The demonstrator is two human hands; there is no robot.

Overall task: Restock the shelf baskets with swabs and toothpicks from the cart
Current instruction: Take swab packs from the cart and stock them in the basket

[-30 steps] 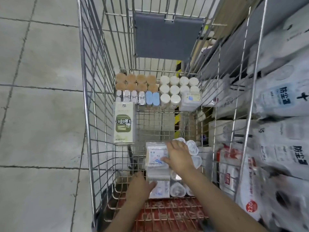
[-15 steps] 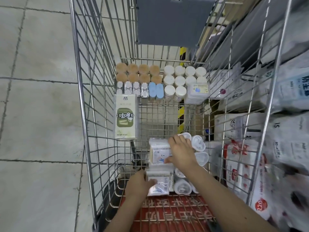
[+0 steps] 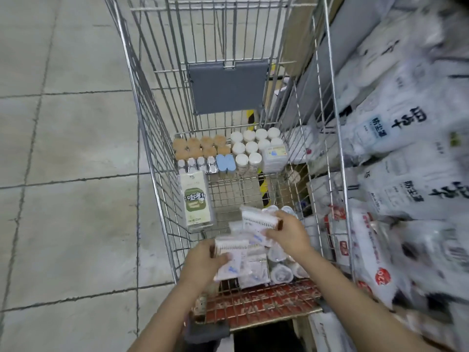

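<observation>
at the far end of the wire cart [image 3: 152, 138] stand brown-capped jars [image 3: 200, 147] and white-capped jars [image 3: 253, 146] in rows, with a clear lidded box [image 3: 274, 158] to their right and a green-labelled carton [image 3: 196, 203] against the left wall. white bagged goods [image 3: 396, 153] crowd the shelf on the right, badly blurred. more swab packs and round tubs [image 3: 280, 271] lie under the hands, half hidden. the left hand [image 3: 203, 261] grips one swab pack [image 3: 232, 260] near the cart's handle end; the right hand [image 3: 286, 232] pinches another swab pack [image 3: 257, 222] just above the pile. half a second ago both packs lay lower in the pile; now both are lifted.
</observation>
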